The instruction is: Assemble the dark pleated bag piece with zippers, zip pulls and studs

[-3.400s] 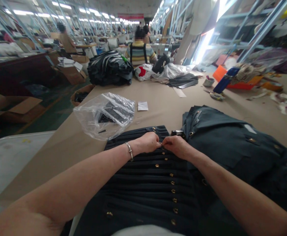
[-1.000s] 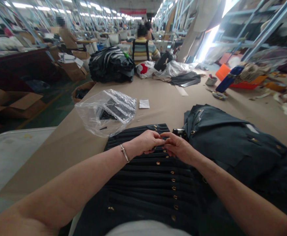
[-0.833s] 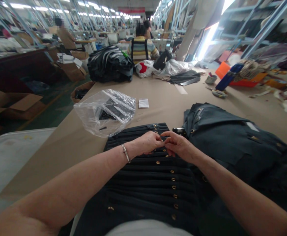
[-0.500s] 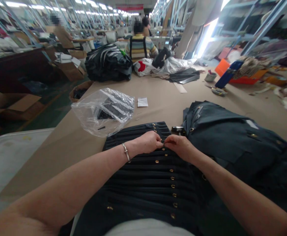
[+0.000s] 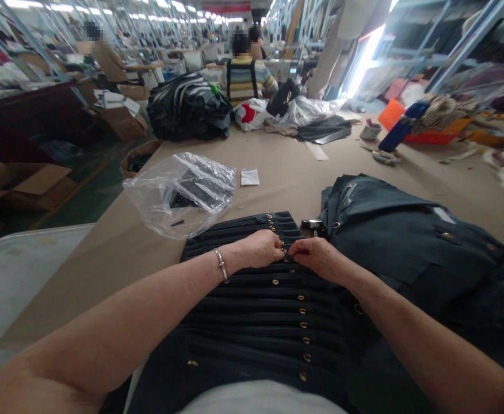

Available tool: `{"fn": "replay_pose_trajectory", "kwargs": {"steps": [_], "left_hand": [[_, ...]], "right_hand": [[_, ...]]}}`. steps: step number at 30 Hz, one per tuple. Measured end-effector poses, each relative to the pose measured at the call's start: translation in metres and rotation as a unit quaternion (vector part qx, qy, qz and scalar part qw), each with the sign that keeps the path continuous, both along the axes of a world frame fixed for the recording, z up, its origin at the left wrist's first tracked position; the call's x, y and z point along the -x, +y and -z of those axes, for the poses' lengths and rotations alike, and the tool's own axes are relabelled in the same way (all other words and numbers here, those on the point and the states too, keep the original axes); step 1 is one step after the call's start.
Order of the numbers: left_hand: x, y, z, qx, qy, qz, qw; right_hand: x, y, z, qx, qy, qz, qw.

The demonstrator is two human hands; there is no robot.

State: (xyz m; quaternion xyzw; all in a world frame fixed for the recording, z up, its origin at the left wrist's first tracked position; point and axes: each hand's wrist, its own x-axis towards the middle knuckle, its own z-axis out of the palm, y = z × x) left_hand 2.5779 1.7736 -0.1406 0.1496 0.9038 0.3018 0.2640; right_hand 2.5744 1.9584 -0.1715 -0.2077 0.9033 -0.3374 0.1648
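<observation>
My left hand [image 5: 263, 248], with a bracelet on its wrist, is closed over a row of overlapping dark fabric pieces [image 5: 243, 310]. Small gold-coloured metal fittings [image 5: 302, 311] run down these pieces in a line. Facing it, my right hand [image 5: 316, 256] is closed in a pinch at the same row, its fingertips close to those of the left. One gold fitting [image 5: 285, 251] shows between the two hands. What the fingertips grip is too small and partly hidden. Just beyond the right hand lies a dark, shiny tool [image 5: 312, 225].
A pile of dark bags or garments [image 5: 407, 241] lies at right. A clear plastic bag [image 5: 148, 198] and a white paper slip [image 5: 249, 176] lie beyond the hands. Scissors [image 5: 385, 156] and an orange bin [image 5: 435, 136] are far right. A seated person [image 5: 245, 77] is ahead.
The fingertips have parted slightly, so a gold fitting now shows between them. Otherwise both arms are nearly where they were, and the view has tilted a little.
</observation>
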Motion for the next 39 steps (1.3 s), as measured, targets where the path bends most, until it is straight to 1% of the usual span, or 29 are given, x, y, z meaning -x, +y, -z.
{"fn": "replay_pose_trajectory", "kwargs": {"steps": [2,4,8,11,15,18,21,23,25,27,29,30,32,34,36,39], "left_hand": [[-0.001,0.000,-0.001,0.001,-0.002,-0.001,1.000],[-0.002,-0.001,-0.001,0.007,-0.005,-0.004,1.000],[-0.001,-0.003,0.004,0.018,-0.001,-0.004,1.000],[0.000,-0.001,0.007,0.032,0.010,0.003,0.999],[0.002,-0.001,0.008,0.049,0.000,-0.006,0.999],[0.002,-0.008,0.007,0.048,0.005,-0.014,0.999],[-0.001,-0.019,0.006,-0.011,-0.035,-0.055,0.998],[-0.003,-0.024,0.004,-0.078,-0.087,-0.109,0.987],[-0.006,-0.026,0.002,-0.160,-0.132,-0.155,0.966],[-0.009,-0.025,0.000,-0.246,-0.160,-0.172,0.940],[-0.011,-0.021,0.000,-0.317,-0.182,-0.183,0.913],[-0.012,-0.020,0.001,-0.340,-0.190,-0.196,0.900],[-0.016,-0.017,0.003,-0.371,-0.202,-0.234,0.876],[-0.019,-0.014,0.005,-0.397,-0.196,-0.263,0.857],[-0.022,-0.012,0.006,-0.402,-0.182,-0.280,0.853],[-0.025,-0.010,0.006,-0.374,-0.182,-0.283,0.864]], "right_hand": [[0.000,0.000,0.001,0.004,-0.004,-0.003,1.000],[0.001,0.000,0.003,-0.007,0.008,-0.012,1.000],[0.000,-0.002,0.011,-0.046,0.052,-0.040,0.997],[0.000,-0.005,0.016,-0.056,0.082,-0.036,0.994],[0.002,-0.006,0.018,-0.068,0.065,-0.014,0.995],[0.005,-0.005,0.014,-0.074,0.052,-0.016,0.996],[0.000,-0.009,0.004,-0.063,0.104,-0.023,0.992],[-0.009,-0.017,-0.004,-0.020,0.146,-0.026,0.989],[-0.020,-0.029,-0.012,0.030,0.164,-0.034,0.985],[-0.028,-0.042,-0.016,0.059,0.172,-0.028,0.983],[-0.031,-0.052,-0.016,0.072,0.173,0.002,0.982],[-0.031,-0.056,-0.016,0.081,0.164,0.023,0.983],[-0.028,-0.060,-0.014,0.100,0.130,0.062,0.984],[-0.025,-0.060,-0.011,0.107,0.097,0.083,0.986],[-0.022,-0.057,-0.009,0.103,0.079,0.082,0.988],[-0.020,-0.049,-0.009,0.119,0.054,0.060,0.990]]}}
